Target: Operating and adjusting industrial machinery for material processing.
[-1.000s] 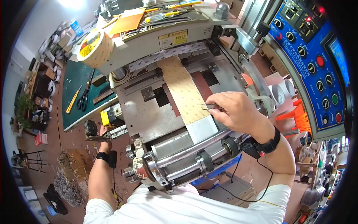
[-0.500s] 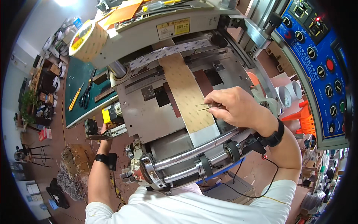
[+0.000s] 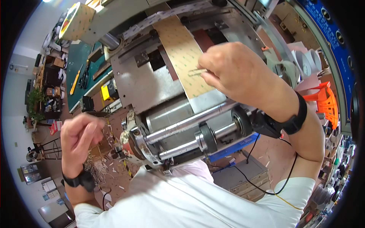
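Observation:
My right hand is closed on a pair of thin metal tweezers, whose tips lie over a tan patterned strip. That strip runs lengthwise across the flat metal bed of a machine. A white piece shows at its near end, beside the chrome rollers. My left hand is raised off the machine's left side, near a small dark box. Its fingers are bent and smeared by motion, so I cannot tell whether they hold anything.
A green mat at the left carries a yellow-handled tool and black scissors. A tape roll sits at the upper left. To the right are an orange plastic piece and a blue control panel.
My left hand has left the yellow-and-black box at the machine's side and come up nearer me. My right hand keeps the tweezers over the strip. The view has shifted, with the machine higher in it.

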Demonstrator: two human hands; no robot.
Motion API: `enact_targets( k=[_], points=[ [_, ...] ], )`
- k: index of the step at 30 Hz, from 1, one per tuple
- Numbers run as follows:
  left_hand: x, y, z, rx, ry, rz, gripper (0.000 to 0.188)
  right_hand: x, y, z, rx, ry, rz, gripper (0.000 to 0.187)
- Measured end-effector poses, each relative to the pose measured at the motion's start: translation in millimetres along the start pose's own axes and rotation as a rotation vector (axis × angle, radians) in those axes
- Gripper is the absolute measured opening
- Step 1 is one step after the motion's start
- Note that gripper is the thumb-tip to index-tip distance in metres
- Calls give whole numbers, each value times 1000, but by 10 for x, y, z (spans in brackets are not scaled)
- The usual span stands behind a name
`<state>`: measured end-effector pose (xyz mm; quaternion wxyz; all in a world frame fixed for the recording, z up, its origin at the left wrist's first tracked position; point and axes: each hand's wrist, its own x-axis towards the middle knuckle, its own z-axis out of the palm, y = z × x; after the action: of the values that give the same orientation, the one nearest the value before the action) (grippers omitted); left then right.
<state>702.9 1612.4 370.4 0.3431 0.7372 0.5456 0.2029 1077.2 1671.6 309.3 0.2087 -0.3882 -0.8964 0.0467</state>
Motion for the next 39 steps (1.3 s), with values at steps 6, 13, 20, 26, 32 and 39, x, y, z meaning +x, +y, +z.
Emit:
enact_targets(
  k=[6, 13, 20, 26, 32, 39],
  points=[
    [975, 24, 593, 578, -270, 784, 40, -84, -151, 116, -65, -5, 97, 12],
    [1056, 0, 599, 799, -488, 771, 59, -141, -312, 160, -45, 41, 73, 13],
    [1152, -74, 716, 778, -508, 796, 64, -120, -369, 274, -19, 124, 95, 11],
    [1256, -243, 815, 590, -460, 873, 62, -35, -500, 336, 67, 118, 170, 11],
    [1312, -352, 858, 512, -432, 893, 63, 7, -510, 319, 32, 25, 286, 11],
    [1344, -383, 851, 467, -392, 913, 60, 28, -535, 284, 51, -7, 310, 8]
  ],
)
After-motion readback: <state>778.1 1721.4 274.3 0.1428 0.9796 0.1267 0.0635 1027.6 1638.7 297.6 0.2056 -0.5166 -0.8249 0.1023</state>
